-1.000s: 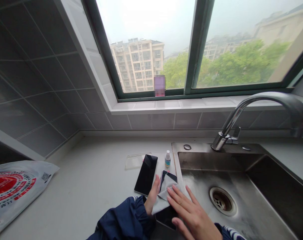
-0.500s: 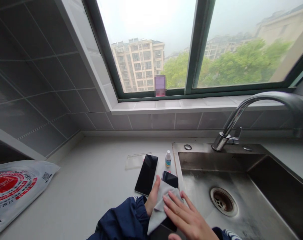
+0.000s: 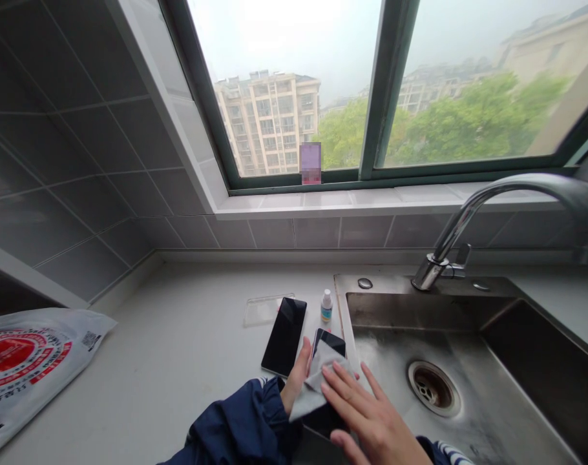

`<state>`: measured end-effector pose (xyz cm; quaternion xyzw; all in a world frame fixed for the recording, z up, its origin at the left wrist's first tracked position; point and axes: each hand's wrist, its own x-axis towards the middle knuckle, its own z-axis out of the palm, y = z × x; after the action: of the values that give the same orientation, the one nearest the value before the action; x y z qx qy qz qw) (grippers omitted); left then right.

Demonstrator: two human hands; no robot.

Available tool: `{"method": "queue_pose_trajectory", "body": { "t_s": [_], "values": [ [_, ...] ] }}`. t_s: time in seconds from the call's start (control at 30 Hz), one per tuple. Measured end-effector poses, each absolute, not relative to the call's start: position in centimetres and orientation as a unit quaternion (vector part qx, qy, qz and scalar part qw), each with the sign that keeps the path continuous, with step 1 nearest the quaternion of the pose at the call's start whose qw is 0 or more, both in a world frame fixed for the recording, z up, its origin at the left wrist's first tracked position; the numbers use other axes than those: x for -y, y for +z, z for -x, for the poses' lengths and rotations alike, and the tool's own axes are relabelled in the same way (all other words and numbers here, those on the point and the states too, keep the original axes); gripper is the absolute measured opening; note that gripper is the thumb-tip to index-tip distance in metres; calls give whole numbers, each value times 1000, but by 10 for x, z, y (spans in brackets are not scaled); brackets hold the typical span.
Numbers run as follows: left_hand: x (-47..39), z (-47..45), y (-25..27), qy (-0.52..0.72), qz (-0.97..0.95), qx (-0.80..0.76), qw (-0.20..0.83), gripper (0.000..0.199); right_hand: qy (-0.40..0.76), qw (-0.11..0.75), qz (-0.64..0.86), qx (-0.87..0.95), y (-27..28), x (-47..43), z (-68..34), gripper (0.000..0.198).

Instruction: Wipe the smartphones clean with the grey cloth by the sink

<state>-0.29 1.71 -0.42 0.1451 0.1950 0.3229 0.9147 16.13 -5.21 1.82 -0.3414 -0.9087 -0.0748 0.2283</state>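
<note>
My left hand (image 3: 298,380) grips a dark smartphone (image 3: 331,341) from its left side, with the thumb along the edge. A light grey cloth (image 3: 314,381) lies over the middle of the phone's screen. My right hand (image 3: 366,410) presses the cloth onto the glass, its fingers stretched out and held against it. The phone's top and part of its lower screen show past the cloth. Just left of it, a larger black phone (image 3: 285,336) lies on the counter. A small white-capped bottle (image 3: 326,307) stands upright beyond the held phone.
A clear phone case (image 3: 259,311) lies behind the black phone. To the right is a steel sink (image 3: 386,381) with a curved tap (image 3: 473,206). A white plastic bag with red print (image 3: 37,368) rests at the left. Behind the pale counter (image 3: 178,361) is a window.
My right hand and the cloth have shifted slightly over the phone. The cloth's lower corner has drawn up, and more of the lower screen shows. My left hand stays nearly in place.
</note>
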Motion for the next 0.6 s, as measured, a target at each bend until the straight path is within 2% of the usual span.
{"method": "queue_pose_trajectory", "body": {
  "t_s": [0.07, 0.2, 0.23, 0.37, 0.53, 0.6],
  "values": [
    [-17, 3, -3, 348, -155, -188, 905, 67, -73, 237, 363, 898, 20, 52, -161, 51],
    [-16, 4, -2, 272, -192, -190, 924, 90, -107, 251, 246, 930, 20, 52, -157, 34],
    [-16, 4, -3, 279, -197, -198, 919, 89, -110, 246, 241, 933, 19, 52, -157, 33],
    [-16, 2, -4, 348, -187, -197, 897, 70, -96, 232, 352, 902, 17, 51, -158, 49],
    [-19, 1, -6, 275, -171, -190, 927, 90, -135, 238, 258, 927, 16, 52, -157, 40],
    [-19, 1, -7, 300, -184, -192, 916, 85, -126, 227, 291, 921, 17, 52, -156, 43]
  ]
}}
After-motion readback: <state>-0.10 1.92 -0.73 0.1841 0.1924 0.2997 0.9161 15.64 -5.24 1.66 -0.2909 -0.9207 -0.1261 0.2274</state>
